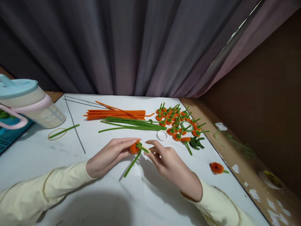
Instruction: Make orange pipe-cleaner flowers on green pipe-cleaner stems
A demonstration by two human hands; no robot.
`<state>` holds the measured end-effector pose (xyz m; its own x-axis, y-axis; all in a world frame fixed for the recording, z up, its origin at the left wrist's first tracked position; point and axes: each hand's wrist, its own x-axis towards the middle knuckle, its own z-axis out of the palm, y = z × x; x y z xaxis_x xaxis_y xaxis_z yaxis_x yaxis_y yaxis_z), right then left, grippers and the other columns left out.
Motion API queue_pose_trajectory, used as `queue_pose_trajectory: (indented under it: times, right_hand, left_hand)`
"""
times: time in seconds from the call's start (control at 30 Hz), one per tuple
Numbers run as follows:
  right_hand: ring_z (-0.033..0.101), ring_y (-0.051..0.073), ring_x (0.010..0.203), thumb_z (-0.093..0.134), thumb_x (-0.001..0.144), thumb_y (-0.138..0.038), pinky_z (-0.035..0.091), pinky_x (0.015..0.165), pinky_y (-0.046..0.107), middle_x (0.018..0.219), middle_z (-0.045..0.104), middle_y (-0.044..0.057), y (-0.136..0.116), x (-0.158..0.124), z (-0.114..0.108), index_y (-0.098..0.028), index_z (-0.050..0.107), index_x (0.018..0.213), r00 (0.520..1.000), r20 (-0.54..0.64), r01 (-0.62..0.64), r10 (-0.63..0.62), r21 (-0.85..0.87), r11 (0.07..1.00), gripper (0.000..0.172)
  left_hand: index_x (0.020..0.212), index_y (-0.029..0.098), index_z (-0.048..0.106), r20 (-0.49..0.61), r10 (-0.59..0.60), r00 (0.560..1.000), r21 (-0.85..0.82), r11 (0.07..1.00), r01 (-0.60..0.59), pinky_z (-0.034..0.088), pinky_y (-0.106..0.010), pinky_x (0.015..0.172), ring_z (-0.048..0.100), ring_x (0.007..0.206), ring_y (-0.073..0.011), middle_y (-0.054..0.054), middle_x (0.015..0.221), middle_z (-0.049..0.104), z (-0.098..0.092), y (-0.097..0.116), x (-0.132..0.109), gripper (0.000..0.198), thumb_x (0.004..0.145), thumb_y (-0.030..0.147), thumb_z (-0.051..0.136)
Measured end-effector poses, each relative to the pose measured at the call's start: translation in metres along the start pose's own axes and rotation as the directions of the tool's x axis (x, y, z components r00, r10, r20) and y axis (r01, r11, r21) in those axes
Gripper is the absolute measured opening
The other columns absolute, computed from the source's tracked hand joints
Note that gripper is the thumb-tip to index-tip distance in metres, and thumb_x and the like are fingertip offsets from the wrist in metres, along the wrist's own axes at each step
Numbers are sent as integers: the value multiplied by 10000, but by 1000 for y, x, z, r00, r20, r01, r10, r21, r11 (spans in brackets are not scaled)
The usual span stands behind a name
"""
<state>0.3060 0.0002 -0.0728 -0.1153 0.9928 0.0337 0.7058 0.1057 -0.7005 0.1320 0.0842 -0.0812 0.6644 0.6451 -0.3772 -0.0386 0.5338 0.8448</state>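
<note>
My left hand [113, 153] pinches a small orange pipe-cleaner pumpkin [134, 147], fuzzy and ribbed, by its side. From its top come green pipe-cleaner stems [133, 164]; one hangs down toward me and a shorter one points right. My right hand [168, 158] has its thumb and fingers closed around the tip of the shorter stem. A pale strip shows at those fingertips, too small to make out. Past my hands lie a bundle of orange pipe cleaners [117, 114] and a bundle of green pipe cleaners [134, 125].
Several finished orange pumpkins [169, 119] cluster at the back right, with a green tape roll [186, 126] among them. A white ring [162, 135] lies nearer. One more pumpkin [216, 168] sits by the right edge. A lidded tumbler [30, 100] stands at left.
</note>
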Motion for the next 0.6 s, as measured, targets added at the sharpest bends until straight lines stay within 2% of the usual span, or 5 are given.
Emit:
queue_pose_trajectory:
  times: [0.07,0.2,0.3,0.4,0.6]
  right_hand:
    - [550,151,543,443,926,-148,348,525,218,708,643,28,2,-1,0,-150,486,1143,999,22,51,-50,-56,997,221]
    - [517,132,533,425,948,-176,333,521,212,698,611,18,2,2,-3,-164,545,1019,993,57,104,-100,-68,992,139]
    - [463,104,501,480,932,-214,316,498,196,661,572,-9,3,8,-7,-163,558,873,997,40,63,-63,11,998,110]
    - [394,78,462,514,916,-261,290,465,184,632,528,-35,5,12,-7,-162,546,782,999,47,-2,-4,133,991,169]
    - [401,93,524,494,901,-224,298,507,195,631,516,-22,15,2,19,-151,562,759,1000,-12,5,-2,212,977,174]
  left_hand:
    - [910,189,717,11,-5,1000,-9,1000,5,448,-261,945,568,1076,-212,-46,1043,686,-1,-1,1,154,823,256,609]
    - [891,186,712,6,-18,1000,-4,1000,18,461,-243,894,580,1019,-196,-44,963,695,-2,-2,1,137,796,260,648]
    - [865,168,718,31,-29,999,0,1000,29,461,-229,865,595,950,-176,-47,924,698,-2,-1,1,135,786,262,662]
    - [896,144,725,84,-54,995,2,999,54,455,-234,873,597,948,-176,-71,944,702,-4,-6,3,181,800,277,649]
    - [1018,126,708,142,-82,987,105,992,67,443,-319,941,604,975,-211,-95,956,709,-6,-30,7,316,833,359,601]
